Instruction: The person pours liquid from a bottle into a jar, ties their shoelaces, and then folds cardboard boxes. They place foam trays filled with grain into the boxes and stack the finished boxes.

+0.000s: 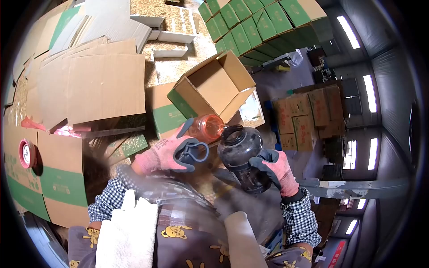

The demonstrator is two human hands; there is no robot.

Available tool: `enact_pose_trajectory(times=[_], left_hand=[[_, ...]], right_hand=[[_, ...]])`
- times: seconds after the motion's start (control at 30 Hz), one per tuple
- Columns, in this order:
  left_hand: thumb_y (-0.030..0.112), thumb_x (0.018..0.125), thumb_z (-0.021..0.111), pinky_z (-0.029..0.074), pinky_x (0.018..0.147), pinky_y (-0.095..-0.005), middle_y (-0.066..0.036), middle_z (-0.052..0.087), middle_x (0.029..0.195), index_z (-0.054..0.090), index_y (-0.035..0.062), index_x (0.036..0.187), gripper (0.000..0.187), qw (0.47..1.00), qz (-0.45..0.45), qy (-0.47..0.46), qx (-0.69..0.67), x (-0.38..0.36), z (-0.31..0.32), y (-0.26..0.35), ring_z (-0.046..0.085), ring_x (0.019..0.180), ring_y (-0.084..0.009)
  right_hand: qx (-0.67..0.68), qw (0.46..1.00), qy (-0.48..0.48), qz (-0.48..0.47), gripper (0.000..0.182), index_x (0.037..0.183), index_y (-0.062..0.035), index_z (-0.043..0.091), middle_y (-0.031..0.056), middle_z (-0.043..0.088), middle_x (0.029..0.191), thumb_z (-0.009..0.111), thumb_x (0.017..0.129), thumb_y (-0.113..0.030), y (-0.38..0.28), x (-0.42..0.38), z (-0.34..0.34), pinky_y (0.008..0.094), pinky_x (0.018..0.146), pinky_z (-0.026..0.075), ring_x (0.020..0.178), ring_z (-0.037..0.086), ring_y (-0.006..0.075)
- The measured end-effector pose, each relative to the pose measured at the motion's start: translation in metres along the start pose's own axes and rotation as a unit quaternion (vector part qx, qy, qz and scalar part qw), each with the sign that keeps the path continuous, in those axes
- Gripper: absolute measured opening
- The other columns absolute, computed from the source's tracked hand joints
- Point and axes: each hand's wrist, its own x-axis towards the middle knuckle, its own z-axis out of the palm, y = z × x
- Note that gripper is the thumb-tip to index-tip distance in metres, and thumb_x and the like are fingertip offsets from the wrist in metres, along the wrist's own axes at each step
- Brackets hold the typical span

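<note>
In the head view, my left hand (167, 154), in a pink glove with grey palm, is closed around a see-through orange-red bottle (208, 127). The bottle lies tilted, its mouth against the opening of a large dark see-through jug (241, 143). Something clear and shiny shows where the two mouths meet; it looks like water. A dark cap with a loop strap (201, 152) is also at my left hand's fingers. My right hand (275, 169), gloved the same way, grips the jug's side. The jug leans slightly, with dark contents that I cannot make out.
An open cardboard box (214, 85) stands just beyond the bottle. Flattened cardboard (103, 87) is stacked on the left. A red round lid (27, 154) lies on a green-and-brown carton (62, 183). Stacked green boxes (250, 27) and brown cartons (313, 111) stand farther off.
</note>
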Motion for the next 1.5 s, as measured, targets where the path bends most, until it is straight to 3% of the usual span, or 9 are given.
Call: enact_pose_trajectory(times=[0.07, 0.1, 0.13, 0.33, 0.5, 0.57, 0.77, 1.0, 1.5], left_hand=[[0.027, 0.066, 0.081, 0.041, 0.102, -0.0393, -0.022, 0.025, 0.151, 0.049, 0.0102, 0.129, 0.073, 0.998, -0.049, -0.03, -0.027, 0.0, -0.001, -0.002, 0.049, 0.123, -0.0404], [0.028, 0.063, 0.083, 0.031, 0.11, -0.0423, -0.017, 0.056, 0.127, 0.052, 0.0067, 0.126, 0.074, 0.995, -0.083, -0.013, -0.044, -0.012, -0.012, -0.002, 0.025, 0.141, -0.0382], [0.029, 0.062, 0.083, 0.03, 0.111, -0.0428, -0.016, 0.058, 0.125, 0.053, 0.0074, 0.126, 0.073, 0.997, -0.075, -0.014, -0.034, -0.008, -0.007, -0.003, 0.024, 0.142, -0.0372], [0.029, 0.061, 0.084, 0.032, 0.108, -0.0415, -0.028, 0.028, 0.149, 0.059, 0.0053, 0.12, 0.068, 0.998, -0.039, 0.0, -0.042, 0.006, 0.008, -0.005, 0.015, 0.145, -0.0361], [0.031, 0.061, 0.084, 0.032, 0.108, -0.0422, -0.028, 0.034, 0.145, 0.058, 0.0063, 0.121, 0.07, 0.997, -0.052, 0.007, -0.064, 0.01, 0.008, -0.001, 0.019, 0.144, -0.0368], [0.028, 0.06, 0.083, 0.038, 0.106, -0.0434, -0.025, 0.032, 0.146, 0.054, 0.008, 0.125, 0.075, 0.999, -0.025, -0.03, 0.014, 0.008, 0.005, 0.0, 0.038, 0.134, -0.0373], [0.031, 0.066, 0.082, 0.027, 0.113, -0.044, -0.023, 0.053, 0.128, 0.05, 0.0125, 0.128, 0.073, 0.999, -0.031, -0.033, -0.018, 0.001, 0.0, -0.001, 0.018, 0.143, -0.0397], [0.031, 0.064, 0.082, 0.033, 0.11, -0.0448, -0.029, 0.005, 0.154, 0.05, 0.0131, 0.129, 0.074, 1.0, -0.014, -0.015, -0.02, 0.003, 0.002, -0.003, 0.02, 0.141, -0.0415], [0.033, 0.064, 0.083, 0.036, 0.108, -0.043, -0.028, 0.009, 0.154, 0.051, 0.0135, 0.128, 0.074, 0.999, -0.033, -0.024, 0.001, 0.003, 0.004, -0.011, 0.033, 0.135, -0.0422]], right_hand=[[0.026, 0.998, 0.036, -0.048, 0.034, 0.099, 0.001, 0.068, 0.0089, 0.071, 0.088, 0.077, 0.079, -0.025, -0.003, -0.003, 0.004, 0.0274, 0.074, 0.052, 0.078, 0.064, 0.0113], [0.026, 0.996, 0.027, -0.076, 0.031, 0.096, 0.0017, 0.068, 0.0084, 0.071, 0.086, 0.075, 0.08, -0.024, -0.005, -0.001, 0.014, 0.0279, 0.071, 0.051, 0.077, 0.063, 0.0112], [-0.003, 0.996, 0.039, -0.082, 0.028, 0.093, 0.0023, 0.068, 0.0079, 0.07, 0.083, 0.073, 0.081, -0.023, -0.013, -0.006, 0.013, 0.0284, 0.068, 0.05, 0.075, 0.063, 0.0111], [-0.028, 0.993, 0.089, -0.07, 0.045, 0.099, 0.0014, 0.067, 0.0071, 0.069, 0.086, 0.077, 0.075, -0.035, -0.012, -0.013, 0.004, 0.0307, 0.073, 0.049, 0.077, 0.062, 0.0133], [-0.004, 0.993, 0.063, -0.099, 0.04, 0.099, 0.0014, 0.067, 0.0071, 0.069, 0.086, 0.075, 0.078, -0.032, -0.018, -0.019, 0.005, 0.0312, 0.073, 0.049, 0.078, 0.06, 0.0115], [0.013, 0.994, 0.058, -0.092, 0.032, 0.092, 0.0016, 0.068, 0.0048, 0.068, 0.079, 0.073, 0.079, -0.027, -0.029, -0.028, 0.005, 0.0287, 0.067, 0.049, 0.072, 0.059, 0.01], [-0.058, 0.994, 0.088, -0.036, 0.035, 0.098, 0.0044, 0.067, 0.0117, 0.071, 0.086, 0.077, 0.075, -0.02, 0.029, 0.009, -0.008, 0.0296, 0.073, 0.052, 0.076, 0.065, 0.0154], [-0.067, 0.988, 0.127, -0.056, 0.025, 0.085, 0.0011, 0.069, -0.0011, 0.065, 0.073, 0.075, 0.081, -0.022, 0.033, 0.009, -0.007, 0.0225, 0.061, 0.047, 0.065, 0.057, 0.005], [-0.087, 0.985, 0.134, -0.071, 0.027, 0.083, 0.0014, 0.068, -0.0005, 0.064, 0.072, 0.075, 0.079, -0.024, 0.037, 0.011, -0.013, 0.0234, 0.061, 0.047, 0.066, 0.057, 0.0055]])
